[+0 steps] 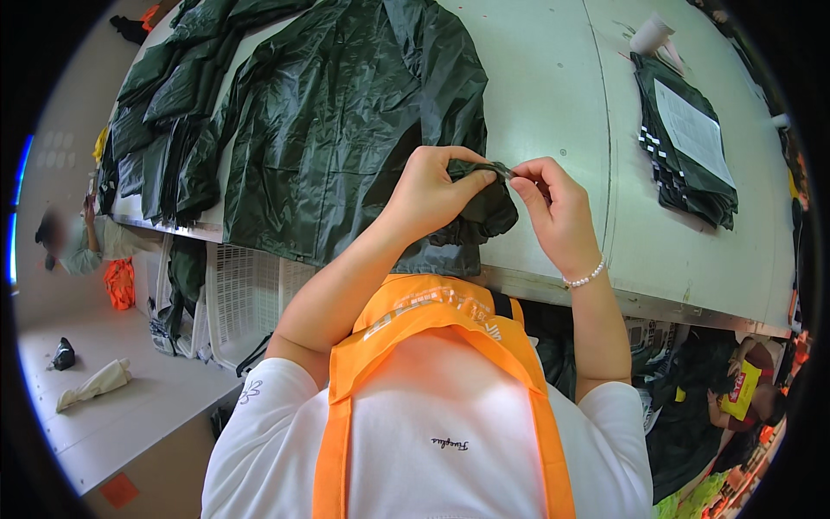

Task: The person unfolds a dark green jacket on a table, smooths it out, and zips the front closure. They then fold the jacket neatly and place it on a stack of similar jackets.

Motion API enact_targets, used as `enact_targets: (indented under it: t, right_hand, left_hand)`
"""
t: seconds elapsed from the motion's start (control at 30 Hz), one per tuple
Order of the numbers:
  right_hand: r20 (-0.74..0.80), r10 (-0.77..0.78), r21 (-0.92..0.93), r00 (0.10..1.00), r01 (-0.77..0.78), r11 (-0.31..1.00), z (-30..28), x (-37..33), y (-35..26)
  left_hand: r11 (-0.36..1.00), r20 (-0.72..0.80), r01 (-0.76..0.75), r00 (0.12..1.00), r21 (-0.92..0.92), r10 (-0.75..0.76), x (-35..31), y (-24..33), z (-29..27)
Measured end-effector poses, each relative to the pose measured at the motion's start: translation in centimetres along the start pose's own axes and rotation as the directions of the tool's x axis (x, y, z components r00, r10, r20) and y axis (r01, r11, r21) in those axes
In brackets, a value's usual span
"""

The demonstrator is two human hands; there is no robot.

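A dark green, shiny jacket [333,130] lies spread over the table's near edge in front of me. Its bunched part [484,212], which looks like a sleeve end, is lifted between my hands. My left hand [437,190] pinches the edge of this fabric with thumb and forefinger. From the other side, my right hand [558,208] has its fingertips closed on the same edge, close to the left fingertips. Something small and grey shows between the fingers, too small to name. A beaded bracelet [585,275] circles my right wrist.
Folded dark green garments [173,104] are piled at the left on the pale table [553,104]. At the right lies a stack of dark pieces [683,164] under a paper sheet [696,130], near a white roll [650,35]. White baskets [242,298] stand below. People sit or stand at both sides.
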State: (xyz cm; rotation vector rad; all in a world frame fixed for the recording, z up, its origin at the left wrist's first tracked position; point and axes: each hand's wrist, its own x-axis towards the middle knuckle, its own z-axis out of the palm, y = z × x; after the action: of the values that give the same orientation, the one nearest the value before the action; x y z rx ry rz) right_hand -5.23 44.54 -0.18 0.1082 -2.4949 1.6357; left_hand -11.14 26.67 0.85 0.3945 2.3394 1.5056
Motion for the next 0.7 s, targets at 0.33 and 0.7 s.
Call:
enact_targets:
  t: [0.33,0.7]
  right_hand:
    - [-0.005,0.039,0.025,0.999,-0.038,0.999,-0.6,-0.6,-0.5]
    - [-0.044,-0.026,-0.047,0.999,0.024,0.999,0.2,-0.1,0.1]
  left_hand:
    - [0.996,-0.009,0.017,1.0,-0.088,-0.018,0.2,0.0,-0.1]
    - [0.998,0.025,0.045,0.999,-0.037,-0.045,0.0,0.2,0.2]
